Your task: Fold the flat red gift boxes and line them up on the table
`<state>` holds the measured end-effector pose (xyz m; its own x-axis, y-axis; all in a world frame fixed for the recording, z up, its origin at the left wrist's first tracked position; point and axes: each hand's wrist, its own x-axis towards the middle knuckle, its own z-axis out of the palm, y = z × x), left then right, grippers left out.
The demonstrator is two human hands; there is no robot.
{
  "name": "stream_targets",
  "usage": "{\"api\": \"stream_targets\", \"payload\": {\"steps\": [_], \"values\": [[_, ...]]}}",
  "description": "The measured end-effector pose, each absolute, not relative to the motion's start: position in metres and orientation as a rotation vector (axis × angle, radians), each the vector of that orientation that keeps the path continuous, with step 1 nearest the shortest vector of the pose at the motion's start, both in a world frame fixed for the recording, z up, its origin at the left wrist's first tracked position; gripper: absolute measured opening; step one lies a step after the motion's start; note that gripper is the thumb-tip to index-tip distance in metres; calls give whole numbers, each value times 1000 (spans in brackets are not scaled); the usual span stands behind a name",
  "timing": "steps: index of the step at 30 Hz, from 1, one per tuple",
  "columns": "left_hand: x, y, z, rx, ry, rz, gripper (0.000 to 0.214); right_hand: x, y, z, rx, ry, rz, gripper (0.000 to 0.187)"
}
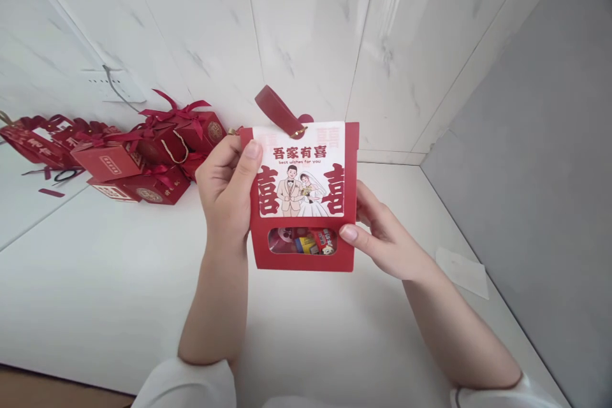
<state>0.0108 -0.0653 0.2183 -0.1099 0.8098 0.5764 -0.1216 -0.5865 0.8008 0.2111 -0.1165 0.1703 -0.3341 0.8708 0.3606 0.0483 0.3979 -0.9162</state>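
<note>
Between my two hands I hold up a red wedding candy box [301, 262], its front toward me. My left hand [228, 182] grips the upper left edge, thumb on the front. My right hand [382, 233] closes on the lower right edge, thumb beside the clear window [291, 241]. Wrapped sweets show through that window. A white card [303, 169] with a drawn bride and groom covers the upper front. From the top rises a dark red strap loop [280, 111], leaning left. The box's back and most of my fingers are hidden.
Several red gift boxes [157, 186] with ribbon bows are stacked at the left against the tiled wall [306, 32]. Scissors [65, 175] and a red scrap [51, 192] lie near them. A white paper [462, 271] is at the right, by a grey panel [530, 159].
</note>
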Motion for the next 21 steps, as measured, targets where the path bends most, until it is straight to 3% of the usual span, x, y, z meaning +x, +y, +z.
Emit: {"api": "stream_targets", "payload": {"steps": [15,21], "values": [[18,-61,212,1498,715,1758,23,212,-120,167,-876,-1641,894,50],[4,-74,215,1724,745,1261,34,211,-121,161,-886,-1518,838,50]]}}
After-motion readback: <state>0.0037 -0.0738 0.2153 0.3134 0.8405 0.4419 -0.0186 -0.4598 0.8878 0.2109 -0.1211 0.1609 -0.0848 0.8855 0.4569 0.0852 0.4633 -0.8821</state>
